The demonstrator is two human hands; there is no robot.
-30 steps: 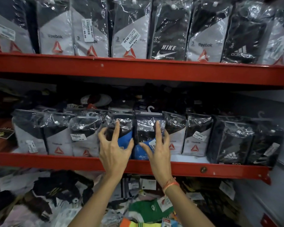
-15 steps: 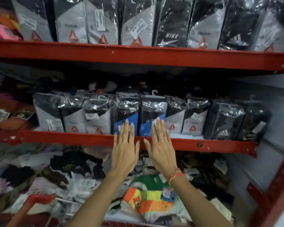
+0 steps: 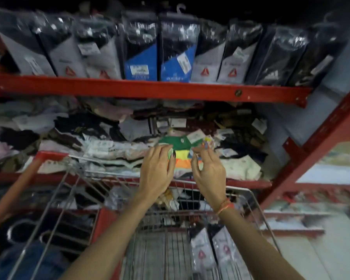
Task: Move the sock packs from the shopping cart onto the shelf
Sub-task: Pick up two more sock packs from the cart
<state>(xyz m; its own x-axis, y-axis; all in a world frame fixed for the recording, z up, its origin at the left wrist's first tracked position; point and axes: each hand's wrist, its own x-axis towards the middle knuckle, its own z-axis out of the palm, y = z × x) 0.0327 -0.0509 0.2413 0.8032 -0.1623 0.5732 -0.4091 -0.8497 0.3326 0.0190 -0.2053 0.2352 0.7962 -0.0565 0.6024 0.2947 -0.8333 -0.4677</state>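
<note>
Sock packs (image 3: 212, 253) lean upright in the shopping cart (image 3: 257, 201), long axes near vertical. Both hands, left (image 3: 157, 170) and right (image 3: 208, 172), hover above with empty grips, fingers loosely spread.

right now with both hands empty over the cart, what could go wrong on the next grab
1. The left hand and right hand hover near the loose striped socks on the lower shelf, so they might snag those.
2. The two sock packs in the shopping cart are glossy plastic, so a hasty grip may slip.

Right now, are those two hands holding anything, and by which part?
Nothing is held. The left hand and right hand hover empty, fingers spread, above the wire shopping cart.
</note>
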